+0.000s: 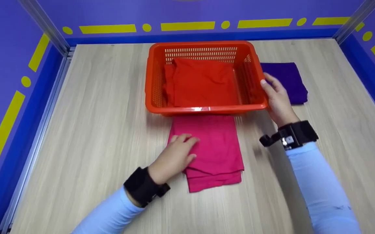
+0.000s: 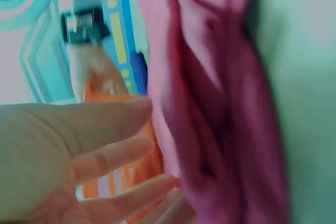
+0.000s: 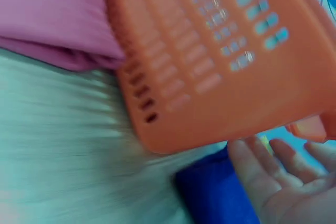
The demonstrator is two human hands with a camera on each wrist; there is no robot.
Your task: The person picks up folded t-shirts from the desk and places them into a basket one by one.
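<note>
A red plastic basket (image 1: 207, 110) with slotted walls stands at the back middle of the table, folded red cloth (image 1: 203, 83) inside it. My right hand (image 1: 277, 100) holds the basket's right rim, thumb at the edge; the right wrist view shows its fingers (image 3: 252, 166) by the rim. In front of the basket lies a folded pink cloth (image 1: 211, 146), its far end hidden by the basket. My left hand (image 1: 174, 157) is over the pink cloth's left edge, fingers spread and loosely bent. The left wrist view shows the fingers (image 2: 121, 156) beside the pink folds, with nothing gripped.
A folded dark purple cloth (image 1: 286, 83) lies to the right of the basket, behind my right hand. Blue walls (image 1: 190, 13) with yellow marks bound the wooden table (image 1: 102, 107) at the back and both sides. A metal frame post (image 1: 49, 26) stands at the back left corner.
</note>
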